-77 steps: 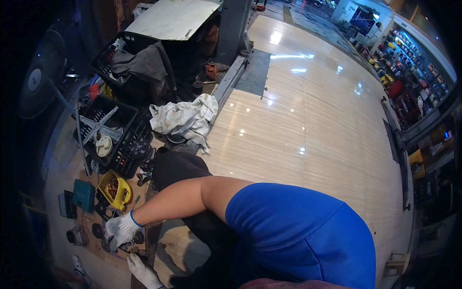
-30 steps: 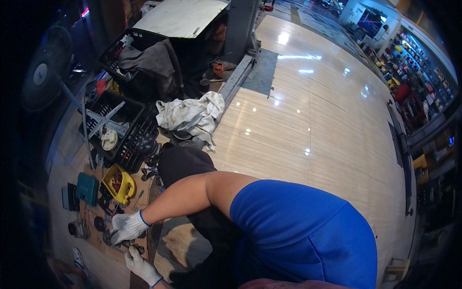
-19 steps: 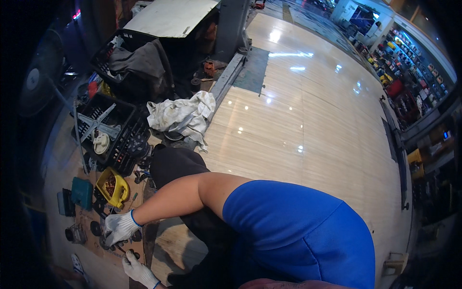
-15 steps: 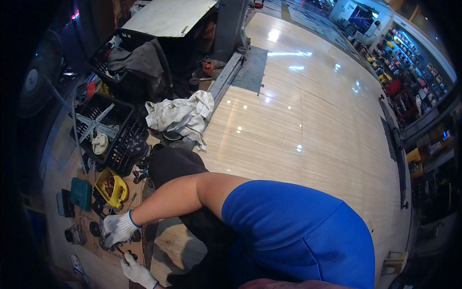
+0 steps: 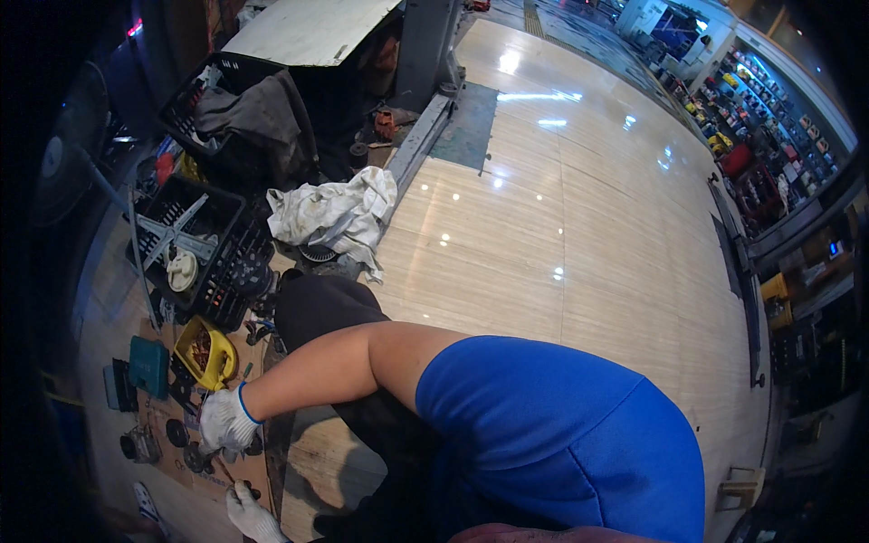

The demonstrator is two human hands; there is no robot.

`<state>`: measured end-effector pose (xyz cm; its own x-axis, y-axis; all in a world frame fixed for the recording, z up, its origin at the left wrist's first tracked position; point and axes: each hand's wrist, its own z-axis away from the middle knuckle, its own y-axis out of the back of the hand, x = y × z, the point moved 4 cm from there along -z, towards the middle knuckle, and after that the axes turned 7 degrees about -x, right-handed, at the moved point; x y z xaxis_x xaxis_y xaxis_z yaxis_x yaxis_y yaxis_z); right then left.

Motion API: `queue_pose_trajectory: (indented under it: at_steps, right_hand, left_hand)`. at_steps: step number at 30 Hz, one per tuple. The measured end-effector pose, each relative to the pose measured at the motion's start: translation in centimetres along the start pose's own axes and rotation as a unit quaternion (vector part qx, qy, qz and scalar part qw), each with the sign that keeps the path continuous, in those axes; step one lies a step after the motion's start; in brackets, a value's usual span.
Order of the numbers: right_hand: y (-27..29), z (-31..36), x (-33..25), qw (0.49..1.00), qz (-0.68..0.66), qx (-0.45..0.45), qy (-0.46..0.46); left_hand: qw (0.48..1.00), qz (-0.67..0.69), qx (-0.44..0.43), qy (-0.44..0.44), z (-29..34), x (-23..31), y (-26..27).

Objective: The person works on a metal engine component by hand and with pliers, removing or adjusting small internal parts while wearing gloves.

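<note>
My right hand, in a white knitted glove with a blue cuff, reaches over cardboard on the floor. Its fingers are closed against a dark round metal part, mostly covered by the glove. Nearer the lower edge, my left hand, also in a white glove, is closed at the end of a thin brown rod that runs between both hands. Beside the right hand lies a dark ring-shaped part. A cut-open yellow jug holding small copper-coloured pieces stands just beyond.
A green case and a metal housing lie to the left. Farther off are black crates with parts, a white rag and a grey lift post. Shiny tiled floor spreads to the right.
My right glove has turned slightly, its fingers now pointing down over the round part. My left hand has shifted a little lower. The whole view has moved slightly.
</note>
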<state>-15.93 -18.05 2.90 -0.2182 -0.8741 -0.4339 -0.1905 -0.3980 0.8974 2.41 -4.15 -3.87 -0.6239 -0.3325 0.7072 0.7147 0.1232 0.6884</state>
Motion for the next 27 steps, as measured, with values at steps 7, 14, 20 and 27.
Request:
queue_pose_trajectory:
  at_steps: [7, 14, 20, 27]
  right_hand:
    - [-0.3, -0.3, 0.3, 0.997, 0.071, 0.022, 0.005]
    - [-0.8, 0.7, 1.7, 0.989, 0.132, 0.050, 0.051]
    - [1.2, 0.8, -0.3, 0.994, 0.093, 0.030, 0.044]
    - [3.0, 2.5, 0.2, 0.998, 0.048, 0.027, 0.021]
  left_hand:
    - [0.999, -0.009, -0.028, -0.021, 0.7, 1.2, 0.3]
    - [0.995, -0.085, -0.021, -0.039, 1.5, 4.2, -0.7]
    - [0.988, -0.136, 0.019, -0.073, 2.3, 4.6, 0.8]
    - [0.965, -0.225, 0.091, -0.099, 2.0, 4.8, 0.1]
